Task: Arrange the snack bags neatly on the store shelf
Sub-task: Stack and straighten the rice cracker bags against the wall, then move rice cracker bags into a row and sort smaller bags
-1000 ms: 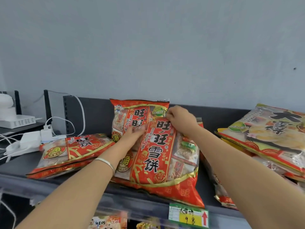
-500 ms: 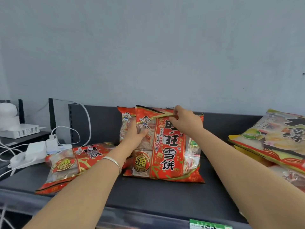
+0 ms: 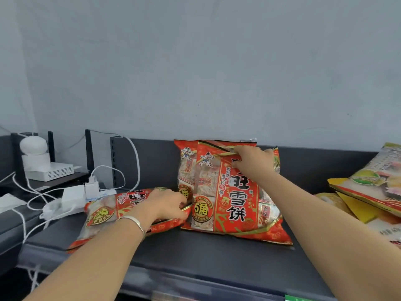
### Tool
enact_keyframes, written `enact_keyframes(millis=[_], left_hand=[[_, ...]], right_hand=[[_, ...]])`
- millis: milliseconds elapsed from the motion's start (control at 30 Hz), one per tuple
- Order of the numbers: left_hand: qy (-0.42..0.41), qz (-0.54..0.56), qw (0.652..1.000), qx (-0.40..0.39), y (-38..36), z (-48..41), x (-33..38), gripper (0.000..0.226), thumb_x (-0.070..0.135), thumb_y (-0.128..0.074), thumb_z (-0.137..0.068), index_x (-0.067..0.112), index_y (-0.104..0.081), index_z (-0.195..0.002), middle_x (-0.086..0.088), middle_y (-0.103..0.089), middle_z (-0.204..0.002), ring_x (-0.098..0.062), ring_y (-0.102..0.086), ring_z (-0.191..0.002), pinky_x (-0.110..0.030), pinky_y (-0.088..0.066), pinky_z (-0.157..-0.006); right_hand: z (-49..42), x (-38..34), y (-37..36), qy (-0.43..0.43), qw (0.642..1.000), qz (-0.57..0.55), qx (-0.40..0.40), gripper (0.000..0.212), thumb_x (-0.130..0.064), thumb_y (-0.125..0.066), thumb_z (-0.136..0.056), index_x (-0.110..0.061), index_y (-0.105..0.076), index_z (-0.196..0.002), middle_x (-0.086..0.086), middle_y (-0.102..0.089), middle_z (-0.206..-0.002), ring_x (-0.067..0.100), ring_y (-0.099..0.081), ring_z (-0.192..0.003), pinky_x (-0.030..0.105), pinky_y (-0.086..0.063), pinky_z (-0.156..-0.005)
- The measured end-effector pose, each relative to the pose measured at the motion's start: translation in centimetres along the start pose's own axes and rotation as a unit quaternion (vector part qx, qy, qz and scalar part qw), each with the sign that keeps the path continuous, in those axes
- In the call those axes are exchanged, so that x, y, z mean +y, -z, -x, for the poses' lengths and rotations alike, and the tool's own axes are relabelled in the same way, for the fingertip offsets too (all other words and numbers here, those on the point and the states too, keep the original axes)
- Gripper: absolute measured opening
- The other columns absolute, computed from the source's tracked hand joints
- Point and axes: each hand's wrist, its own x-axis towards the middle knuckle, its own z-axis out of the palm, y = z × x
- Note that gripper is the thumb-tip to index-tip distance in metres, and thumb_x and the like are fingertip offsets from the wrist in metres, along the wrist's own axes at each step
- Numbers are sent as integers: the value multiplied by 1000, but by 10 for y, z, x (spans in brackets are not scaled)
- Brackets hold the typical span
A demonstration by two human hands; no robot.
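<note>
Two red snack bags stand upright against the back of the dark shelf. The front upright bag overlaps the rear upright bag. My right hand pinches the front bag's top edge. To the left a flat red bag lies on another one on the shelf. My left hand, with a silver bangle on its wrist, grips the right end of that flat bag, fingers curled over its edge.
Yellow and red snack bags are piled at the right end of the shelf. White chargers, a power strip and cables lie at the left, beside a white router and camera. A grey wall rises behind.
The front bag went from leaning forward to standing upright against the rear bag. My left hand left that bag and moved down-left onto the flat bag. My right hand stays at the top edge.
</note>
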Motion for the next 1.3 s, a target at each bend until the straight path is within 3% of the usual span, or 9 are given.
enact_keyframes(millis=[100, 200, 367, 533, 667, 833, 967, 1100, 1300], left_hand=[[61, 32, 998, 5, 10, 10, -8, 58, 68, -33, -87, 19, -56, -65, 4, -58, -73, -19, -55, -77, -34, -40, -74], [79, 130, 988, 9, 9, 15, -20, 59, 64, -36, -89, 20, -63, -61, 10, -60, -63, -13, -60, -72, -35, -49, -81], [91, 210, 970, 79, 3, 10, -22, 25, 44, -50, -92, 24, -49, -108, 5, -63, -103, -15, -60, -92, -40, -51, -83], [131, 367, 907, 162, 2, -3, -7, 63, 37, -64, -86, 14, -29, -132, -8, -48, -131, -21, -53, -112, -37, -46, -91], [103, 495, 848, 159, 6, -20, 14, 110, 33, -74, -78, 26, 9, -150, -13, -26, -150, -29, -37, -133, -43, -35, -106], [98, 424, 890, 139, -4, -33, 32, 116, 41, -73, -77, 40, 22, -143, -13, 0, -152, -38, -26, -137, -48, -27, -111], [136, 407, 896, 118, -12, -40, 24, 114, 47, -72, -76, 41, 20, -144, -14, 4, -153, -43, -23, -137, -52, -28, -111], [177, 365, 909, 100, -5, -38, 27, 113, 53, -70, -75, 39, 18, -145, -13, 15, -155, -44, -8, -141, -54, -20, -112], [71, 175, 932, 308, 20, -35, 43, 74, 53, -51, -88, 35, -12, -148, -6, -1, -158, -28, -6, -145, -52, -18, -115]], right_hand=[[-6, -15, -2, 11, 998, 18, 61, 20, -34, -53, -93, -31, -59, -112, -5, -67, -103, 23, -62, -100, 43, -32, -94], [-10, -30, -3, 22, 997, 3, 78, 25, -36, -53, -94, -31, -59, -118, -3, -67, -109, 25, -62, -103, 43, -32, -95], [-9, -49, -16, 59, 998, 26, 20, 33, -38, -54, -94, -27, -55, -125, 1, -61, -121, 27, -54, -117, 47, -29, -103], [-3, -35, -20, 11, 997, 32, 72, 66, -53, -58, -87, -27, -35, -143, 5, -32, -150, 30, -20, -144, 65, -1, -112], [13, -11, -20, -158, 971, -162, 71, 77, -57, -49, -91, -27, -12, -152, 6, -8, -159, 37, -10, -146, 66, -15, -110], [18, 3, -43, -274, 885, -377, -11, 78, -61, -40, -93, -32, 1, -153, 19, -28, -152, 43, -46, -127, 56, -43, -101], [19, 5, -47, -255, 900, -350, -46, 80, -61, -40, -93, -33, 5, -152, 20, -34, -148, 41, -51, -122, 53, -47, -97], [17, 11, -42, -269, 914, -302, -39, 82, -56, -48, -92, -30, 1, -153, 15, -22, -153, 40, -34, -135, 56, -37, -105], [6, 14, -11, -112, 977, -160, 80, 41, -37, -40, -100, -26, -46, -139, 4, -40, -143, 29, -34, -133, 50, -35, -105]])
